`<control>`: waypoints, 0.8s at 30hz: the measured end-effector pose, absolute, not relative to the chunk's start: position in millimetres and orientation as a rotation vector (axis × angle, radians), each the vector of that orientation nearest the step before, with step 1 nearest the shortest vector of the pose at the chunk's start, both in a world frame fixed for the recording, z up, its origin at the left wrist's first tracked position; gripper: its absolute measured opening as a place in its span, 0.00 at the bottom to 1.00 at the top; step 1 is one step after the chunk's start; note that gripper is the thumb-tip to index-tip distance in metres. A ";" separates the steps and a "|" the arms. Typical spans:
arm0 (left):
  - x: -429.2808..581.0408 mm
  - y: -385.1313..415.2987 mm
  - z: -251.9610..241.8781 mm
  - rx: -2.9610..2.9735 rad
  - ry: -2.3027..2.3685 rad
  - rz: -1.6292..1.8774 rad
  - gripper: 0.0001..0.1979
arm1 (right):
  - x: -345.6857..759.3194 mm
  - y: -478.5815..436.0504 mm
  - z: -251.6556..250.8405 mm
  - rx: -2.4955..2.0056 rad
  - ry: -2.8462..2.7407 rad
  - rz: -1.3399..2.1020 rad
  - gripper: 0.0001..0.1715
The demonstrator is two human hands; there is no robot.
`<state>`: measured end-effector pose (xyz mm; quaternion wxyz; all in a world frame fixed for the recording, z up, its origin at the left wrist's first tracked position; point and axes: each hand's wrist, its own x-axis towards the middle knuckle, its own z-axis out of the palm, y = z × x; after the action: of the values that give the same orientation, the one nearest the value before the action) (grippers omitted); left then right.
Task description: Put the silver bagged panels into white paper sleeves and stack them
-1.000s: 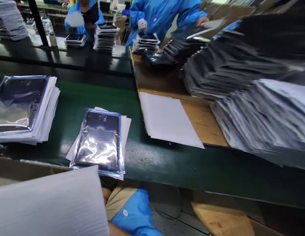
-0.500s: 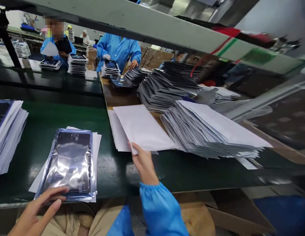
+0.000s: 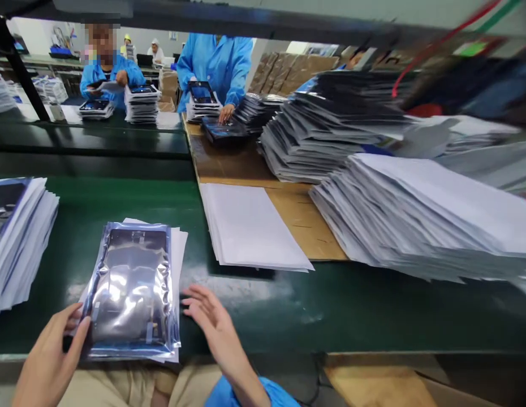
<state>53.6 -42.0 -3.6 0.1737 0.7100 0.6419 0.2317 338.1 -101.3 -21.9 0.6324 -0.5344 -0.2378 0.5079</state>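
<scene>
A clear, shiny bag with a flat dark panel inside lies on a few white sheets at the near edge of the green bench, before me. At the bag's lower left edge is my left hand, thumb and fingers apart, seemingly touching its side without a grip. My right hand hovers just right of the bag, fingers spread and holding nothing. Beyond it, a thin stack of white sheets or envelopes lies partly on a brown board.
Tall piles of white envelopes and dark-topped envelopes rise at the right. Another bagged stack is at the left edge. Two co-workers in blue handle similar packets across the bench. A beam crosses overhead.
My right hand has let go of the white envelope, now flat on the thin stack, and moved left to the bag. My left hand has shifted from the bag's near edge to its left side.
</scene>
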 end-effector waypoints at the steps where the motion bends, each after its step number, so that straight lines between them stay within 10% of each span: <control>1: 57.4 -37.8 -1.7 2.041 1.822 0.603 0.25 | 328.9 -102.2 -26.4 -1.245 -0.634 1.204 0.23; 18: 81.8 -29.0 31.1 1.035 1.237 0.653 0.28 | 314.0 -95.7 -27.4 -1.260 -0.608 1.206 0.36; 24: 106.8 -30.0 23.2 1.133 1.074 0.609 0.25 | 322.6 -128.7 -15.3 -1.415 -0.640 1.168 0.22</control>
<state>106.8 -30.0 23.2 0.6689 0.5026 0.4764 0.2700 322.6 -128.7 -15.3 0.5641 -0.6012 -0.2720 0.4963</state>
